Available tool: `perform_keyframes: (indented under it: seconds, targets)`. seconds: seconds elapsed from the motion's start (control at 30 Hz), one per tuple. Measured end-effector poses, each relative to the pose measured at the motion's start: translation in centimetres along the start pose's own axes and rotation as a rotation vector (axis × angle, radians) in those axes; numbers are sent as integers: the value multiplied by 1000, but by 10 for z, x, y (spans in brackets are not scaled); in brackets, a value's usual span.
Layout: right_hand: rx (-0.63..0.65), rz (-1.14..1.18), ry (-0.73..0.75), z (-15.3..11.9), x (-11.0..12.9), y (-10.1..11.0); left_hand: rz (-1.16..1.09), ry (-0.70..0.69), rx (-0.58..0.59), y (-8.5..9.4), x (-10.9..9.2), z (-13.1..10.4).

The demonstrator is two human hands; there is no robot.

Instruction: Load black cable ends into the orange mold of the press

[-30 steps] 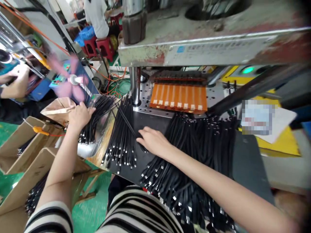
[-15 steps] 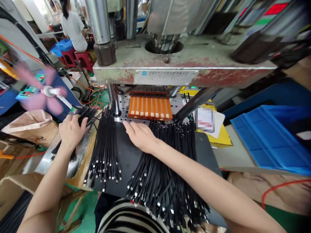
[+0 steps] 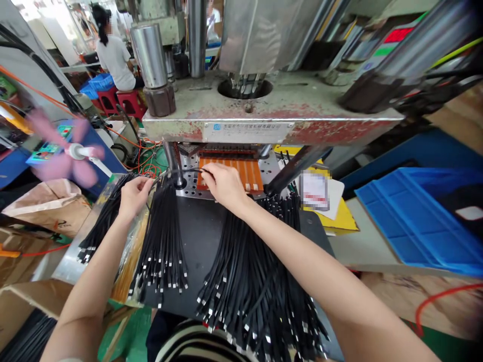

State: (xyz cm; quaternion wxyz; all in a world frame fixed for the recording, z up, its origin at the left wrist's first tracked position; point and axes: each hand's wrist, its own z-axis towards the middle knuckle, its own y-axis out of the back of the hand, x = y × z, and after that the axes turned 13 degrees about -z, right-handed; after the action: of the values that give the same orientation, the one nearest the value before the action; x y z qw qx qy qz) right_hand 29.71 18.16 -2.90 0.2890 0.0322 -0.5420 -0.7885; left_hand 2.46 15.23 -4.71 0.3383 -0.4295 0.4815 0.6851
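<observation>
Over a desk (image 3: 199,221) spread with bundles (image 3: 252,271), left hand (image 3: 135,196) and right hand (image 3: 225,186) pinch a black cable (image 3: 191,170) between them, its long axis roughly 9 to 3 o'clock: at 3 from the left hand, 9 from the right. Beyond, the orange block (image 3: 249,170) lies at 1 o'clock from the right hand, the nearer one.

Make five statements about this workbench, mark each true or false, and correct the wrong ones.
A thin black cable runs between the left hand and right hand. True.
The fan has green blades. False: the fan has pink blades.
The orange block sits below the press's upper plate. True.
The widest cable pile lies beneath the left forearm. False: the widest cable pile lies beneath the right forearm.
A person in a white top sits on a red stool. True.
</observation>
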Motion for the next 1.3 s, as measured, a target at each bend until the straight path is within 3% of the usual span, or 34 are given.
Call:
perform_keyframes:
  seconds: [0.1, 0.17, 0.2, 0.3, 0.43, 0.5, 0.57, 0.63, 0.83, 1.0, 1.13, 1.3]
  targets:
    - [6, 249, -88, 16, -6, -9, -581, 301, 193, -14, -3, 9]
    - [12, 359, -146, 24, -8, -15, -751, 387, 292, -29, 1, 8]
    - [0, 389, -171, 27, -9, -18, -746, 366, 314, -38, 5, 5]
    - [-62, 397, -247, 34, -11, -24, -499, 65, 310, -63, 17, -8]
    - [-94, 387, -367, 40, -18, -31, 7, -668, 395, -82, 15, -18]
    - [-104, 387, -396, 41, -22, -34, 192, -945, 459, -88, 4, -14]
    - [-112, 378, -395, 41, -25, -38, 276, -1095, 468, -95, -6, -7]
    - [-97, 408, -383, 41, -29, -42, 288, -1160, 459, -100, -11, 0]
    - [-10, 632, -392, 45, -40, -48, 241, -1085, 552, -99, -12, 15]
    - [-20, 462, -337, 37, -38, -36, 359, -984, 593, -99, -24, 8]
    - [-17, 305, -235, 38, -36, -29, 490, -998, 642, -95, -28, 3]
    - [-2, 62, -265, 61, -47, -29, 577, -879, 708, -104, -37, 26]
